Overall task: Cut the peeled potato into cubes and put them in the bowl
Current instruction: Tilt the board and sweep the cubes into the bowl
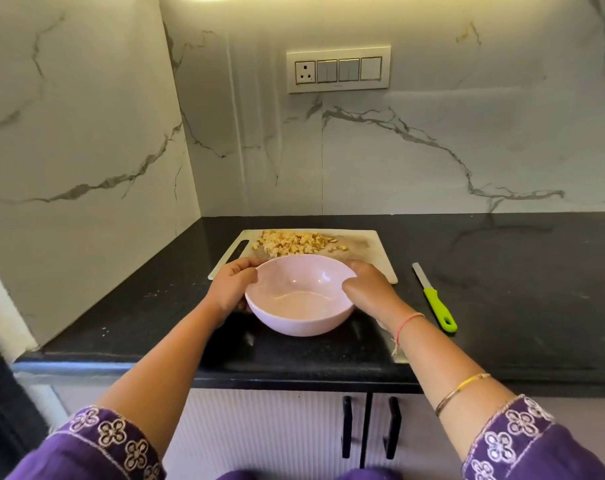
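A pale pink bowl [299, 299] with nothing inside it is held between both my hands, tilted toward the cutting board. My left hand [233, 284] grips its left rim, and my right hand [367, 284] grips its right rim. Behind the bowl lies a white cutting board [360, 249] with a pile of yellow potato cubes [296, 243] at its far side. A knife [434, 298] with a green handle lies on the black counter to the right of the board, untouched.
The black counter [519, 289] meets marble walls at the back and on the left, forming a corner. A switch panel [338, 69] is on the back wall. White cabinet doors with black handles [368, 426] are below the counter edge.
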